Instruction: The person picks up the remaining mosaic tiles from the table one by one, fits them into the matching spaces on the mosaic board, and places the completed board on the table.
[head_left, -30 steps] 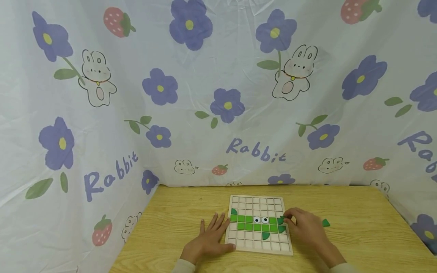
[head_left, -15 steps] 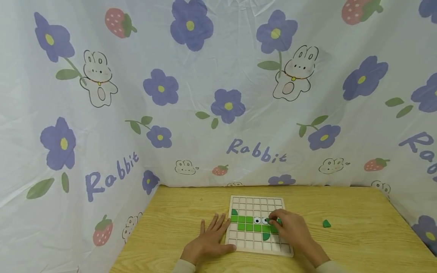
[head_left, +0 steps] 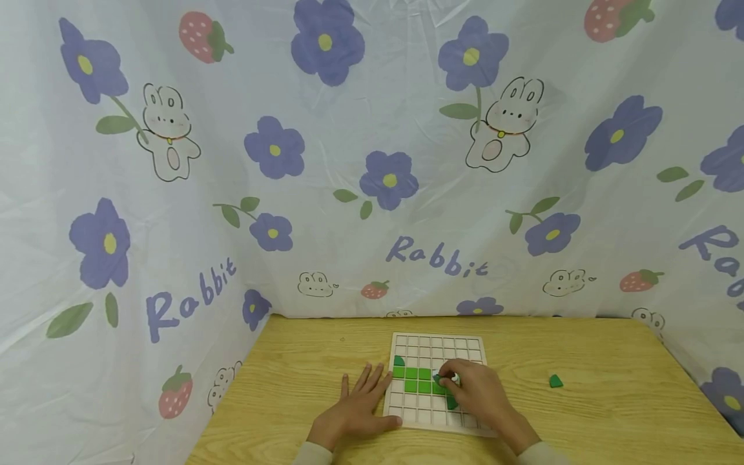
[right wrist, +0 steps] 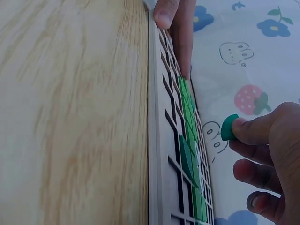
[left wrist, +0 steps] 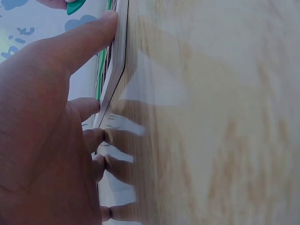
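Observation:
A wooden grid board [head_left: 414, 415] lies on the table with bright green square tiles [head_left: 411, 386] in two of its rows. A dark green rounded tile [head_left: 399, 361] sits at the row's left end; another [head_left: 451, 403] is below the rows. Spread fingers of my left hand [head_left: 360, 407] rest along the board's left edge, its thumb at the near left corner. Above the board, my right hand [head_left: 478, 389] pinches a dark green quarter-round tile [right wrist: 228, 127] between thumb and forefinger. That hand hides the board's right part and most of the eye tiles [head_left: 456, 376].
One loose dark green tile [head_left: 556, 381] lies on the wood-grain table [head_left: 616, 413], right of the board. Behind stands a white cloth [head_left: 343, 258] printed with rabbits, flowers and strawberries.
My right hand has moved left from the board's right edge to above its middle, carrying the pinched tile. My left hand has stayed at the board's left edge.

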The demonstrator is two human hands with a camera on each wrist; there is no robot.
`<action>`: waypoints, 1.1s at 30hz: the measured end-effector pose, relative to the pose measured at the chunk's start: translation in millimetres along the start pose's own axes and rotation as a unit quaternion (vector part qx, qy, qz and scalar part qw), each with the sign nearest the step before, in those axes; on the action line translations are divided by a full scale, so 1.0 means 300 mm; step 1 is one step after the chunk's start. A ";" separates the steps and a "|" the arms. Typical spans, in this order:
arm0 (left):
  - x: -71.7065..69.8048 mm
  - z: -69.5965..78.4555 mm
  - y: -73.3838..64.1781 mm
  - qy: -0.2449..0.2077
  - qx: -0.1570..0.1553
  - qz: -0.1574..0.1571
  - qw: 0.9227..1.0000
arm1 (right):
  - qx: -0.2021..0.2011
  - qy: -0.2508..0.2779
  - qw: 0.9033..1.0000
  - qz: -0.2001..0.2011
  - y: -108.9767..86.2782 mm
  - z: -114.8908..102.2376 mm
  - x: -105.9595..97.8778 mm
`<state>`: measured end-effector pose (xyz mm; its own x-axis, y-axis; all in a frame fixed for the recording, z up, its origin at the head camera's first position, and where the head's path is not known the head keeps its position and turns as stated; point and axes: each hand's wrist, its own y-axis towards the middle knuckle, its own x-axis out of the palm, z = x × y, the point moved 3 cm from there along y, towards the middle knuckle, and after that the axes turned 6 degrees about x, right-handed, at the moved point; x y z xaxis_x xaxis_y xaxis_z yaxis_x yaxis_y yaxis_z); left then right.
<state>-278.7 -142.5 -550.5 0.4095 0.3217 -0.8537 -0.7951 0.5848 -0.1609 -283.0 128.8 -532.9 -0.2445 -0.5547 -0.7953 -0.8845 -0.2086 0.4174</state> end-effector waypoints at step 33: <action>0.010 -0.013 0.014 0.017 -0.001 -0.005 1.000 | -0.002 0.079 0.994 -0.068 0.060 -0.112 0.161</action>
<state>-282.6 -142.2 -555.6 0.4016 0.2914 -0.8682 -0.7920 0.5866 -0.1695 -297.2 71.2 -548.9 -0.0558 -0.6412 -0.7654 -0.9031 -0.2944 0.3125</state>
